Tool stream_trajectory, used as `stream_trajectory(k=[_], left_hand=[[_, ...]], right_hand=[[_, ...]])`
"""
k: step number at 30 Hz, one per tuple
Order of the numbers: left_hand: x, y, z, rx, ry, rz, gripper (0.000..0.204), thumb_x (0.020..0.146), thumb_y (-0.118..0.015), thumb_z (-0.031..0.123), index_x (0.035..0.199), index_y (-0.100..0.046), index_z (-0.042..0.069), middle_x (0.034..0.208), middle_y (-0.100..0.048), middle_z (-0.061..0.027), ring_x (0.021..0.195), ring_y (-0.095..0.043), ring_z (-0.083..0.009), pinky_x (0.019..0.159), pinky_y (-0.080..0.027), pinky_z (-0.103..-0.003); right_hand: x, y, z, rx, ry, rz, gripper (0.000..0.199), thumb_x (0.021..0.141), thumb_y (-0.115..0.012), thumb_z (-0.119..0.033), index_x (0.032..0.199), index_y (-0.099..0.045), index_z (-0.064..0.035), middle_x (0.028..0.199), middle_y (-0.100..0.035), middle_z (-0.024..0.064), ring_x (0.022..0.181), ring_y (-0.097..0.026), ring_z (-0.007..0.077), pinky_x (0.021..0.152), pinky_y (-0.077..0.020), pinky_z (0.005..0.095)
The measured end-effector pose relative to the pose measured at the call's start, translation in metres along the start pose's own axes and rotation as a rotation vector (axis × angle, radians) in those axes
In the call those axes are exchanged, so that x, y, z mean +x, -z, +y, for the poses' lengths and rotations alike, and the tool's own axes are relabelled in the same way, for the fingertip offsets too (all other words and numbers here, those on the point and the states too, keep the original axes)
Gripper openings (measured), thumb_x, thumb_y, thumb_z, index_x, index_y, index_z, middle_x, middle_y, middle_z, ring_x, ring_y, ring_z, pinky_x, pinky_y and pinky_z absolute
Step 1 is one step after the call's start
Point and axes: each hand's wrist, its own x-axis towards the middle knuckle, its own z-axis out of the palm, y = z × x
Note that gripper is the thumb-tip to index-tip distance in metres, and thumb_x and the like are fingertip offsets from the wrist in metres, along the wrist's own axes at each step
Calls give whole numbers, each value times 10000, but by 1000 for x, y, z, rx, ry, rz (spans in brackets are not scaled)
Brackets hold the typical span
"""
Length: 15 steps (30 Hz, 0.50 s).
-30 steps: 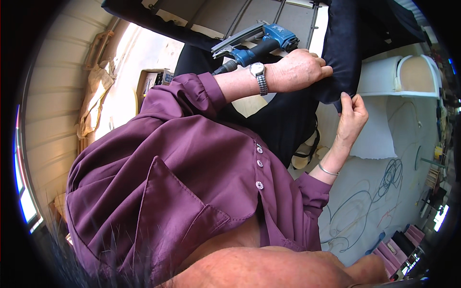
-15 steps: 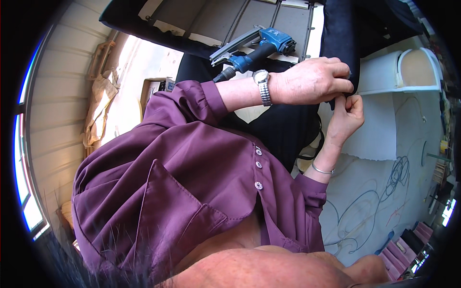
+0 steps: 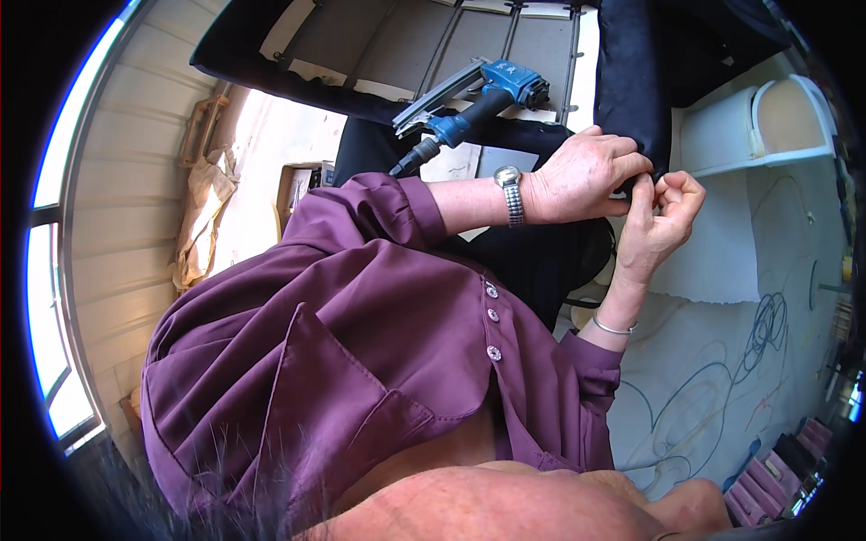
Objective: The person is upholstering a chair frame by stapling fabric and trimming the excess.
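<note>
A blue staple gun [image 3: 478, 95] lies untouched on the upturned seat frame [image 3: 361, 41], just left of the work. Since a second ago the left hand [image 3: 582, 176] has slid right along the black fabric [image 3: 631, 81], fingers curled and pressing its lower edge, and the right hand [image 3: 658, 221] has risen to meet it, thumb and fingertips pinching that edge, so the cover looks gathered for fastening. No container's contents can be made out.

Left hand [image 3: 586, 176] clenched, right hand [image 3: 663, 216] pinching, fingertips meeting.
</note>
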Motion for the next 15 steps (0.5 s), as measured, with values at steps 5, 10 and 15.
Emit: stream_trajectory(k=[5, 10, 15], left_hand=[[8, 0, -4, -201, 139, 49, 209, 795, -768, 170, 955, -745, 38, 866, -715, -129, 765, -704, -296, 688, -550, -368], [14, 7, -9, -472, 262, -52, 238, 867, -788, 170, 1030, -746, 3, 837, -727, -112, 746, -689, -160, 688, -550, -300], [16, 23, -14, -809, 478, -162, 214, 930, -757, 158, 1099, -758, 27, 934, -761, -3, 878, -669, -54, 839, -550, -247]], right_hand=[[10, 11, -6, 142, 41, -153, 291, 922, -651, 4, 1128, -448, -33, 938, -698, 117, 662, -555, 83, 645, -465, 214], [25, 34, 14, 361, 43, -58, 300, 952, -601, -7, 1221, -468, -29, 1116, -673, 166, 743, -535, 92, 698, -480, 223], [26, 27, 14, 233, 20, -192, 319, 915, -681, -61, 1218, -588, -24, 1259, -604, 93, 1036, -602, 168, 897, -518, 304]])
